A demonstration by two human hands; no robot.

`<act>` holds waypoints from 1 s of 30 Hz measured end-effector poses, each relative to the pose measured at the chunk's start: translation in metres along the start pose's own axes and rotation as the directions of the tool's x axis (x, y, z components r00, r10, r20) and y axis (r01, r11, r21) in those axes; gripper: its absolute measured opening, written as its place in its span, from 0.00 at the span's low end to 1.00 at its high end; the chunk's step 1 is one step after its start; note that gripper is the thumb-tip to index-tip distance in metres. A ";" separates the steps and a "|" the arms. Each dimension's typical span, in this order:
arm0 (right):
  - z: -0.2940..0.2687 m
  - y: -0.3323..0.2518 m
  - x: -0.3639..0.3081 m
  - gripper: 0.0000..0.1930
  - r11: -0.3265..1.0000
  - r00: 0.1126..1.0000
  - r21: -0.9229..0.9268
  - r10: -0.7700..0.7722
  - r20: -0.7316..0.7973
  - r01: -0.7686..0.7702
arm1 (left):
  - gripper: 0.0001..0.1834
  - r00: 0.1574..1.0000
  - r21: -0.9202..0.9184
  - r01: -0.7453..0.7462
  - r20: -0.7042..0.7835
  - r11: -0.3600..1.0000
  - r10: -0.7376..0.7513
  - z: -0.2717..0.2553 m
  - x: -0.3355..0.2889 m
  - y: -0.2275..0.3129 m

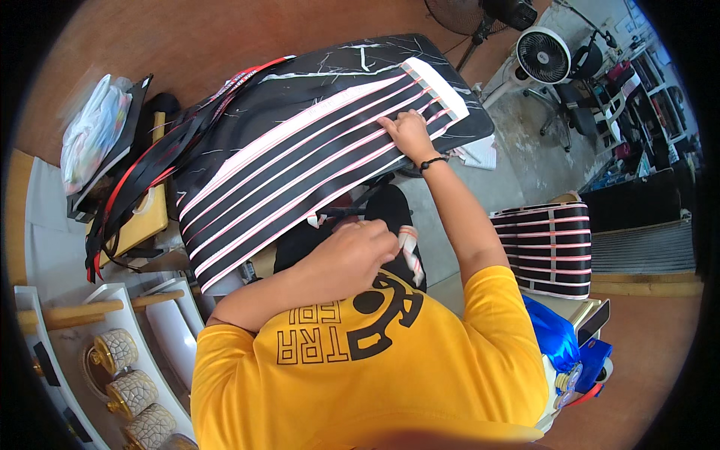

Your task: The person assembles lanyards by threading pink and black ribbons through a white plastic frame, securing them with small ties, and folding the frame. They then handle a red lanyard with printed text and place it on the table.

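- Bag point(97, 139) of thin plastic at ten o'clock; what's inside is too blurry.
- White-and-gold pots point(133, 394) on a shelf at eight o'clock; insides hidden.
- Striped sheet point(307, 169) at eleven o'clock, on a black table point(394, 51).
- Right hand point(411, 135) at one o'clock: thumb spread, flat on the sheet.
- Left hand point(360, 251), middle: curled; can't tell if it grips the pink-and-white ribbon point(409, 251).
- Fan point(543, 56) at two o'clock.

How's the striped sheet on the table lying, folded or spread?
Spread: the striped sheet lies open across the black table, stripes side by side.
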State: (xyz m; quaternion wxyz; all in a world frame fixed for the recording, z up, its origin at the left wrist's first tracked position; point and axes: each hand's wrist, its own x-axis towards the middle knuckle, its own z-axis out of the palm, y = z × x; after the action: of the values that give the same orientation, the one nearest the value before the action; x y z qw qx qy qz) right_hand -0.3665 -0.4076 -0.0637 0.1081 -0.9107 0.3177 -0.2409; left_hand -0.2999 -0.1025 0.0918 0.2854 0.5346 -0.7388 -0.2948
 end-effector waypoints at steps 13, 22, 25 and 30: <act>0.007 0.012 0.001 0.25 0.985 0.984 -0.040 -0.169 -0.058 0.167 | 0.10 0.530 0.082 0.417 -0.831 0.905 -0.168 -0.086 -0.104 -0.061; 0.011 0.025 0.003 0.22 0.994 0.993 0.038 -0.104 0.051 0.102 | 0.08 -0.049 -0.635 0.624 -0.614 0.455 -0.788 -0.041 -0.392 -0.096; 0.012 0.030 0.003 0.28 0.988 0.993 0.106 -0.116 0.021 0.113 | 0.05 -0.144 -0.846 0.503 -0.285 0.178 -0.948 0.034 -0.487 -0.057; 0.008 0.025 0.005 0.33 0.993 0.998 0.113 -0.022 0.052 0.016 | 0.15 -0.292 -0.906 0.106 0.365 -0.409 -0.884 0.217 -0.580 0.002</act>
State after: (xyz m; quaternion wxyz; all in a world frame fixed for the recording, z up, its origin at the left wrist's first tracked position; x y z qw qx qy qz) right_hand -0.3722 -0.4295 -0.0777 0.1657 -0.9122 0.2920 -0.2351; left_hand -0.3075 0.4819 -0.1119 0.4545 0.6874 0.3623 -0.4355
